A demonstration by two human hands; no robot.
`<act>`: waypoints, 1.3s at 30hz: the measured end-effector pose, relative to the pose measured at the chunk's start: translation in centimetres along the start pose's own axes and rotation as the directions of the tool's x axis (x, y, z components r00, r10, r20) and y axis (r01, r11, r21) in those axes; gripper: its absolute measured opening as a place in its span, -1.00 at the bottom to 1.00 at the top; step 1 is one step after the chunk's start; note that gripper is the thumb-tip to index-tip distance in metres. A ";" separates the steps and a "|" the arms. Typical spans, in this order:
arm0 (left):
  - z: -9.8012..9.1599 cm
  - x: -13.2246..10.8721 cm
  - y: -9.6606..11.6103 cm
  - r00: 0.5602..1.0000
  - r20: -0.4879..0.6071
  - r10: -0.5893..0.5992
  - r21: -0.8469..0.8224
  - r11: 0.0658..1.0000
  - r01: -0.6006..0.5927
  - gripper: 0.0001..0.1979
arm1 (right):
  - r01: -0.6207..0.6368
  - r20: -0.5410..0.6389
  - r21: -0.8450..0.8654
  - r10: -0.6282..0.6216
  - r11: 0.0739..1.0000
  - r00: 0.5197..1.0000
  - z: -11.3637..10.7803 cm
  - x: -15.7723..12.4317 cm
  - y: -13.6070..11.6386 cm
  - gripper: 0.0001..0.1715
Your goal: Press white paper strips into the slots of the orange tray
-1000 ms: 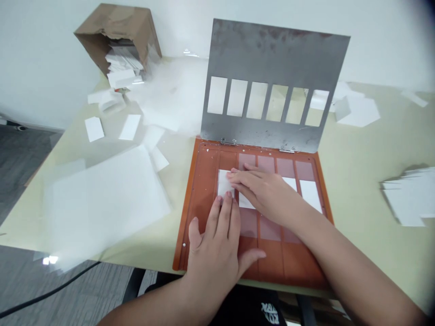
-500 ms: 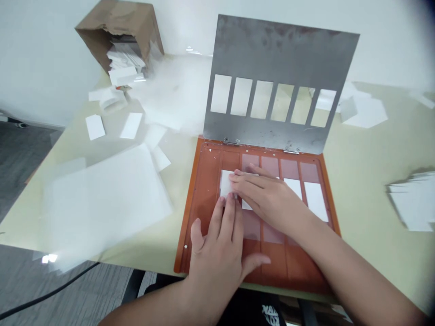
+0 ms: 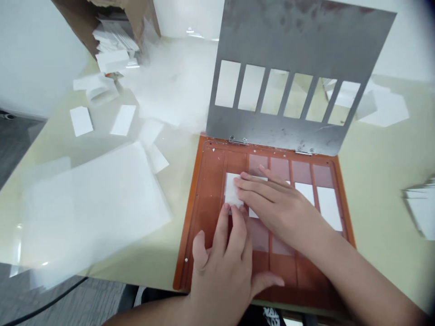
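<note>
My right hand (image 3: pixel 275 194) lies flat with its fingertips on a small white card (image 3: pixel 232 188) in an orange tray (image 3: pixel 210 185). My left hand (image 3: pixel 226 253) is spread below it, fingertips at the card's lower edge and thumb out to the right. More white cards, such as this card (image 3: pixel 329 208), lie in the same row; my right hand partly covers that row. Clear, purplish strips rest in several of the tray's slots. Hinged to the tray's far edge, a grey metal plate (image 3: pixel 299 45) with rectangular cut-outs stands raised.
Sheets of translucent film (image 3: pixel 102 208) lie left of the tray, overhanging the table edge. Loose white cards (image 3: pixel 81 121) are scattered behind them, near a cardboard box (image 3: pixel 142 18) full of cards. A stack of white cards (image 3: pixel 423 208) sits at the right edge.
The view has moved closer to the tray. My left fingers are slightly more bent at the card's lower edge, while my right hand stays on the card.
</note>
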State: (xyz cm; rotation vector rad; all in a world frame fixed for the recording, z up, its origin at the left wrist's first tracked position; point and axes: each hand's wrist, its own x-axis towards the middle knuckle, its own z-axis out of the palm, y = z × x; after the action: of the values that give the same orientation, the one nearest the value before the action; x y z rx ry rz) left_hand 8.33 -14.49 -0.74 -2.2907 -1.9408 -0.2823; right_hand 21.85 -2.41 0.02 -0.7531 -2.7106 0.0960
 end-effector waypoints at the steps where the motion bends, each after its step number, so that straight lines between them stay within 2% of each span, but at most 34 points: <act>1: 0.1 -0.1 0.0 1.000 0.003 0.004 0.002 1.000 -0.004 -0.18 | 0.006 0.013 -0.012 -0.006 1.000 1.000 -0.1 0.1 0.0 -0.67; 12: 0.3 -0.6 -0.1 0.999 0.034 0.039 0.011 0.999 -0.040 -0.20 | 0.049 0.039 -0.059 -0.047 0.997 0.998 -0.6 0.4 0.0 -0.66; 29: 0.3 -0.4 0.0 0.999 0.036 0.026 -0.001 1.000 -0.026 -0.23 | 0.090 0.059 -0.161 -0.081 0.983 0.995 -0.9 0.6 -0.3 -0.63; 39: -0.2 0.0 0.1 0.999 0.048 -0.005 -0.001 1.000 0.005 -0.24 | 0.076 0.055 -0.100 -0.071 0.992 0.996 -0.8 0.1 -0.4 -0.69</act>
State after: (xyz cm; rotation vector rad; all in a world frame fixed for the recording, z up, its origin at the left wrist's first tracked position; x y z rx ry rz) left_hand 8.45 -14.57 -0.52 -2.3142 -1.9696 -0.2317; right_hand 21.84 -2.68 0.90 -0.6871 -2.8065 -0.0414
